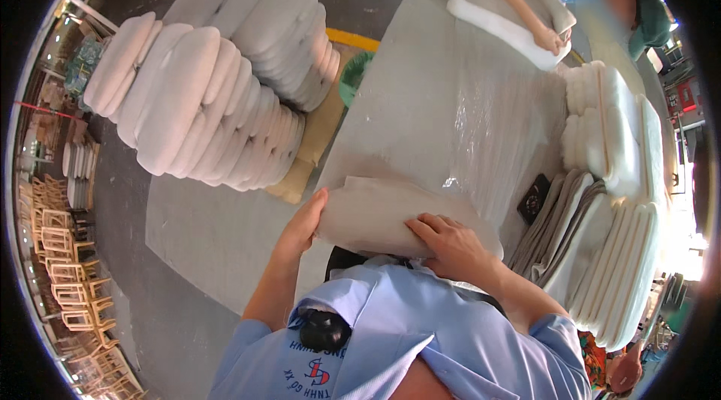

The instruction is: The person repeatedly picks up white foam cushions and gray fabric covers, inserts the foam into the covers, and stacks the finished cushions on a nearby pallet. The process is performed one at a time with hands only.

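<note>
A pale beige cushion cover (383, 212) lies across the near edge of the table, close against my body. At its left end my left hand (304, 221) grips the edge, thumb uppermost and the other fingers mostly hidden. My right hand (453, 248) rests on top of the cover towards its right end, fingers stretched out over the fabric. Whether the cover has any padding inside, I cannot tell. To the right of it, folded grey-beige covers (552, 220) lie in a pile, with a dark phone (534, 199) beside them.
White padding slabs (616, 250) stand stacked along the table's right side. Clear plastic film covers part of the grey table (405, 99). Across it, a co-worker's hand (550, 41) holds a covered white pad (496, 24). Tall cushion stacks (203, 99) and a green bin (353, 78) are at left.
</note>
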### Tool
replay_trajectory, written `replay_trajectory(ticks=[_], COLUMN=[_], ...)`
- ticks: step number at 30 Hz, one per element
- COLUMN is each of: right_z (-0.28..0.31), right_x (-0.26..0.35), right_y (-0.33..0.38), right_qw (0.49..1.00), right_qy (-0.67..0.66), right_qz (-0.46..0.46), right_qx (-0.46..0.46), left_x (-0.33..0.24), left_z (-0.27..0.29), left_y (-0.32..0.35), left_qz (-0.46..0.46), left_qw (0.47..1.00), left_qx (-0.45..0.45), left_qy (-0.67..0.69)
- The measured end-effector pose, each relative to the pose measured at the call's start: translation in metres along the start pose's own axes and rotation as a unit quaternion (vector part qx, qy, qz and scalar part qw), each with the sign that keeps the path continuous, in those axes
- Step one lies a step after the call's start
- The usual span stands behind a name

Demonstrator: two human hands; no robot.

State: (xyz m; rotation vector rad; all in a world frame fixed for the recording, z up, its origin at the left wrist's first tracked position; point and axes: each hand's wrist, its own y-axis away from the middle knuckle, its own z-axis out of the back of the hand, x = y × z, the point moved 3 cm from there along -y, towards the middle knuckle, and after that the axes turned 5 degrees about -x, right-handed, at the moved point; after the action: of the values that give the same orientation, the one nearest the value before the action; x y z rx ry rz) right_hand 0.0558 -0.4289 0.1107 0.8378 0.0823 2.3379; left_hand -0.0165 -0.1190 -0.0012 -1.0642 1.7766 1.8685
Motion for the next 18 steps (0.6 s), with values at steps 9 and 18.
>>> replay_trajectory(ticks=[9,18], right_z=[0.052,0.065], right_x=[-0.038,-0.049], right_y=[-0.024,-0.006], right_qw=[0.969,0.67], right_qy=[-0.1,-0.576], right_qz=[-0.14,-0.084], right_qx=[-0.176,-0.46], left_x=[-0.023,-0.049], left_z=[-0.036,-0.114], left_y=[-0.018,-0.057], left_qz=[-0.121,-0.226], left_qw=[0.972,0.974], left_qx=[0.01,0.022], left_qy=[0.204,-0.018])
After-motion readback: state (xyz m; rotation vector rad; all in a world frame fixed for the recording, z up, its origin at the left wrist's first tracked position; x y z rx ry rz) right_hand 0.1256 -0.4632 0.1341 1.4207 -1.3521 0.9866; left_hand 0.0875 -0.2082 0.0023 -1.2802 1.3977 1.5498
